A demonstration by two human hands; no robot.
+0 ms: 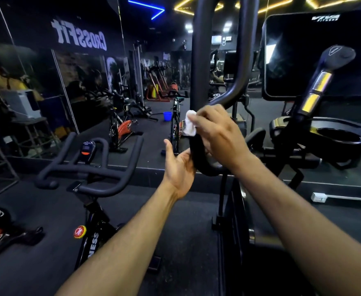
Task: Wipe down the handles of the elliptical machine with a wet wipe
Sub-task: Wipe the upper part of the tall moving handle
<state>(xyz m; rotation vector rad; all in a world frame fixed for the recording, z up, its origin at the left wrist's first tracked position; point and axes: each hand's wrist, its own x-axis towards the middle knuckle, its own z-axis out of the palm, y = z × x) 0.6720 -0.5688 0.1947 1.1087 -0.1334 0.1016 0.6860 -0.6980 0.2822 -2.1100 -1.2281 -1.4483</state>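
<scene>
Elliptical handle, a black looped bar rising to the top of the view, taken here as the landmark. The right hand is curled over the handle's lower curve and pinches a crumpled white wipe against the bar's left face; the wipe touches the handle just above the loop's bottom bend. The left hand lies below the wipe at the loop's lowest part, palm toward the bar and thumb raised; its fingers pass behind the handle, so how far they wrap round it cannot be told. Both forearms reach up from the lower edge.

Right of the handle: the dark console, a second grip with two yellow bands, and below it a cup holder (a round black well; nothing can be made out inside).

Left of the handle: a spin bike with black handlebars and a small display, standing on the dark floor.

Beyond the handle: a wall mirror reflecting further bikes and reversed lettering, and a blue bucket on the floor (too small to tell its contents). Yellow and blue light strips run above.
</scene>
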